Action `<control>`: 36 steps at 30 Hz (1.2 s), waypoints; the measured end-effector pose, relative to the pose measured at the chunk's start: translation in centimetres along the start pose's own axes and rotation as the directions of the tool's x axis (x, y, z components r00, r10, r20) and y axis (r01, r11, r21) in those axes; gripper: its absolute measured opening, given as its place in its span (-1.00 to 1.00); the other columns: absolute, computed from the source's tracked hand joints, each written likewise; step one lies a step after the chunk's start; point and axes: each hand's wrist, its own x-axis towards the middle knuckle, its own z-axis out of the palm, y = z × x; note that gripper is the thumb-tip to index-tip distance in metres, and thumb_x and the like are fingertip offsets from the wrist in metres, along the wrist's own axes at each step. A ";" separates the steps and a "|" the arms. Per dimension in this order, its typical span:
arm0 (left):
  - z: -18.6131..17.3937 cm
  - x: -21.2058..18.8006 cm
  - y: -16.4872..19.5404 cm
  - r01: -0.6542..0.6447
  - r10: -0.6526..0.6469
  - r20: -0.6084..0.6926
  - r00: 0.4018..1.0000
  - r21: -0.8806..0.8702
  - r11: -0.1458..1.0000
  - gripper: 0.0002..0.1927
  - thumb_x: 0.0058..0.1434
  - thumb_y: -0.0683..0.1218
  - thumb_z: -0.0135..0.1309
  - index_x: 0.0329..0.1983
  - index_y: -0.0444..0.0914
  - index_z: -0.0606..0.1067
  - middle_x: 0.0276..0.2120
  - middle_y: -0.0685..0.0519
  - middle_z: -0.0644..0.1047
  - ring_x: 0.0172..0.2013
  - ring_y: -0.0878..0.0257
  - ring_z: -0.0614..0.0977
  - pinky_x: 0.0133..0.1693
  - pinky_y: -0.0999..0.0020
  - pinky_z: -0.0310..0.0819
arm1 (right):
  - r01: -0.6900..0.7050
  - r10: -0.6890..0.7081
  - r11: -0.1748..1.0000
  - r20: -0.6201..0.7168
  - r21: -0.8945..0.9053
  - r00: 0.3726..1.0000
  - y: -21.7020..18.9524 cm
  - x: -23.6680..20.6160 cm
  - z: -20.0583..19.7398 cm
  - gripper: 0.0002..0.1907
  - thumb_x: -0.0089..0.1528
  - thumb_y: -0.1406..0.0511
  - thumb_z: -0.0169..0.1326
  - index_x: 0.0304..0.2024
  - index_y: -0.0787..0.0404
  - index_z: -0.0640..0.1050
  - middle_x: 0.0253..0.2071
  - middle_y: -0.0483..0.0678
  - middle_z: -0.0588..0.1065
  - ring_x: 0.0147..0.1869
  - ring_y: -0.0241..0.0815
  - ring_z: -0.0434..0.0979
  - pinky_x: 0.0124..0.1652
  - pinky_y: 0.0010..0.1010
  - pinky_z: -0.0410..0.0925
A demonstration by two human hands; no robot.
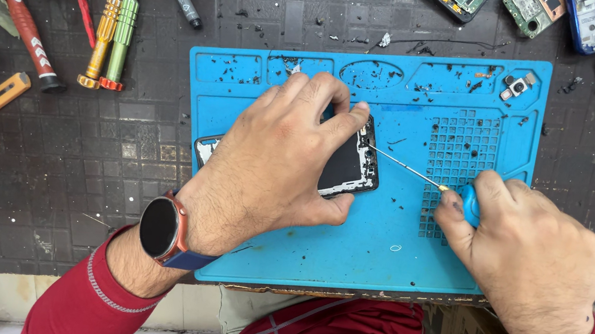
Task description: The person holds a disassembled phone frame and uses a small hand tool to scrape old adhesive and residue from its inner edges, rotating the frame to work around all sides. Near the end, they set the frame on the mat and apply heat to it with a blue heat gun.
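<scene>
One blue mat (379,248) bearing one phone (348,168), pinned under the left hand (275,164), fingers pressed flat. Right hand (525,257) clenched around one blue screwdriver (420,175), tip at the phone's edge. Two more screwdrivers (115,29) lie left.

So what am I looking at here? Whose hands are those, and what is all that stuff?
The camera sits on a person's head and looks down, so these are that person's own hands. The left hand, with a watch on its wrist, presses down on a dark phone lying on a blue mat. The right hand holds a thin blue-handled screwdriver, its tip at the phone's edge. More screwdrivers lie to the left on the dark table, and circuit boards lie along the top.
</scene>
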 end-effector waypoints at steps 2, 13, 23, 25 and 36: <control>0.0 0.0 0.0 0.006 -0.006 0.002 1.000 -0.004 1.000 -0.27 -0.15 0.05 0.39 0.09 -0.33 0.49 -0.06 -0.09 0.40 0.00 -0.02 0.48 0.01 0.07 0.48 | 0.003 -0.003 1.000 -0.004 -0.006 1.000 0.0 0.0 0.0 -0.55 0.28 -0.06 0.14 -0.47 0.11 0.44 -0.56 -0.13 0.41 -0.54 -0.13 0.51 -0.56 -0.33 0.33; 0.0 0.0 0.0 -0.005 0.005 0.001 1.000 0.007 1.000 -0.27 -0.16 0.05 0.39 0.10 -0.33 0.49 -0.06 -0.11 0.40 0.00 -0.04 0.48 -0.01 0.07 0.48 | 0.022 -0.022 1.000 -0.002 0.005 1.000 0.1 -0.1 0.0 -0.54 0.27 -0.05 0.15 -0.48 0.11 0.43 -0.57 -0.13 0.40 -0.54 -0.12 0.49 -0.54 -0.32 0.33; 0.0 -0.1 0.0 0.012 -0.012 0.001 1.000 -0.023 1.000 -0.27 -0.16 0.03 0.39 0.10 -0.32 0.50 -0.06 -0.08 0.41 -0.02 -0.02 0.49 0.00 0.08 0.48 | 0.031 -0.032 0.999 0.019 0.017 0.999 0.0 -0.2 -0.1 -0.53 0.26 -0.07 0.15 -0.48 0.12 0.42 -0.57 -0.12 0.39 -0.53 -0.12 0.50 -0.53 -0.32 0.34; 0.0 0.0 0.1 0.013 -0.013 0.003 1.000 -0.024 1.000 -0.27 -0.16 0.03 0.39 0.10 -0.32 0.50 -0.06 -0.08 0.41 -0.02 -0.02 0.49 0.00 0.08 0.48 | 0.035 -0.036 0.999 0.015 0.022 0.999 0.0 -0.1 -0.1 -0.53 0.24 -0.07 0.15 -0.48 0.13 0.43 -0.57 -0.11 0.39 -0.53 -0.11 0.50 -0.52 -0.32 0.34; 0.0 0.1 -0.1 0.004 -0.003 0.013 1.000 -0.011 1.000 -0.24 -0.17 0.06 0.40 0.11 -0.33 0.48 -0.05 -0.10 0.40 -0.01 -0.04 0.47 -0.02 0.07 0.47 | 0.023 -0.023 1.000 0.042 -0.012 0.999 0.1 0.1 0.0 -0.51 0.23 -0.11 0.16 -0.47 0.11 0.43 -0.55 -0.12 0.41 -0.52 -0.14 0.52 -0.52 -0.34 0.36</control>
